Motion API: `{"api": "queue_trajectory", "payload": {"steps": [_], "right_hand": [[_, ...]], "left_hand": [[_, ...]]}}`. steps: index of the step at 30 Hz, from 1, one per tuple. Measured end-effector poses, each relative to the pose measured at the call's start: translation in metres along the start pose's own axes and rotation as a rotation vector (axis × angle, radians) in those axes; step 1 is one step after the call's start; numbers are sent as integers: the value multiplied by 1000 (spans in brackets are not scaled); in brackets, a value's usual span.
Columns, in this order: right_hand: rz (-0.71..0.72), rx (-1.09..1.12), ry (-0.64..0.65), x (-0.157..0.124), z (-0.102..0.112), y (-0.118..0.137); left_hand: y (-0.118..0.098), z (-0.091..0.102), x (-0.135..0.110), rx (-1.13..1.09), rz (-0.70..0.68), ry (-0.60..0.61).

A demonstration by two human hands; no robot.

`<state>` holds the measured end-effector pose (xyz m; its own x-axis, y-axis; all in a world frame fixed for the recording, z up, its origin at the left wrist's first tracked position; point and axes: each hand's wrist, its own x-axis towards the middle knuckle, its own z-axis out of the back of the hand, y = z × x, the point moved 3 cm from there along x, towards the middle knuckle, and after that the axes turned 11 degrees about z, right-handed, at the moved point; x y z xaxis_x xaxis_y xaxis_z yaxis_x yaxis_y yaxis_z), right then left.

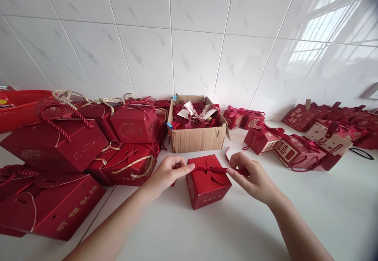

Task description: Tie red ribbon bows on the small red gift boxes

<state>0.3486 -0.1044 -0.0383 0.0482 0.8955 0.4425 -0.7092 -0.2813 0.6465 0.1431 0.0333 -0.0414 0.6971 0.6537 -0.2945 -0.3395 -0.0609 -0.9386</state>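
Note:
A small red gift box [206,198] sits on the white counter in front of me, its lid folded shut in petal-like flaps. Across the lid runs a dark red ribbon [210,170], crossed in a small knot at the middle. My left hand [173,172] pinches the ribbon at the box's left edge between thumb and forefinger. At the right edge my right hand [251,174] pinches the other side of it, and a loose tail curls up behind the fingers. The ribbon is stretched between both hands.
Behind the gift box stands a cardboard box [197,139] filled with red pieces and ribbons. Larger red boxes with rope handles [73,143] are stacked at left. Ribboned red boxes [298,150] stand at right, before a white tiled wall [195,64]. A red basin [23,111] is far left.

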Motion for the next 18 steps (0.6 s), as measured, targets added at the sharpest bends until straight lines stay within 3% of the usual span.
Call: {"api": "queue_trajectory", "payload": {"steps": [4, 11, 14, 18], "right_hand": [[-157, 34, 67, 1, -7, -6], [-234, 298, 130, -1, -11, 1], [-180, 397, 126, -2, -10, 9], [51, 321, -23, 0, -8, 21]], "left_hand": [[2, -8, 0, -2, -54, -26], [4, -16, -1, 24, -49, -41], [4, -18, -1, 7, -48, -6], [4, -22, -2, 2, -73, 30]]}}
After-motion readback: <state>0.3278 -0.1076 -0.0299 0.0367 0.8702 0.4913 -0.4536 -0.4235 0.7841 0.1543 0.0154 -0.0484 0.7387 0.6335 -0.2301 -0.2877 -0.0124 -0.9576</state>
